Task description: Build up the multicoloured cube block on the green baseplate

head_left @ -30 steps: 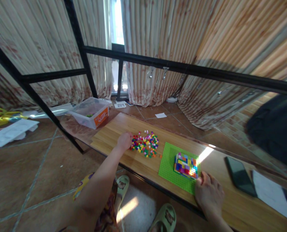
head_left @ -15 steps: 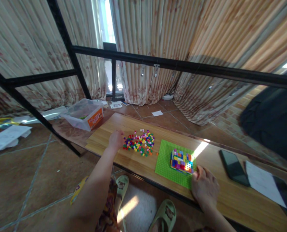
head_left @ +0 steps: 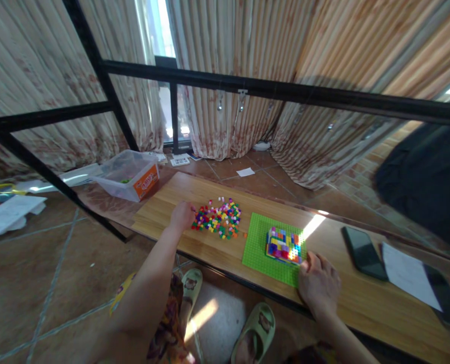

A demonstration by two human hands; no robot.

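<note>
A pile of small coloured bricks [head_left: 218, 217] lies on a long wooden board [head_left: 217, 253]. My left hand [head_left: 182, 216] rests at the pile's left edge with fingers curled; what they hold, if anything, is hidden. To the right lies a green baseplate [head_left: 259, 247] carrying a block of multicoloured bricks [head_left: 283, 246]. My right hand [head_left: 318, 283] sits at the baseplate's near right corner, fingers bent and pressing on its edge.
A clear plastic box with an orange label [head_left: 128, 174] stands on the floor at the left. A dark phone [head_left: 363, 246] and white paper [head_left: 405, 275] lie on the board's right. A black metal frame [head_left: 248, 88] and curtains stand behind. My slippered feet [head_left: 253, 333] show below.
The view has shifted slightly, so everything sits a little lower and leftward. My left hand stays at the pile's edge and my right hand stays on the baseplate corner.
</note>
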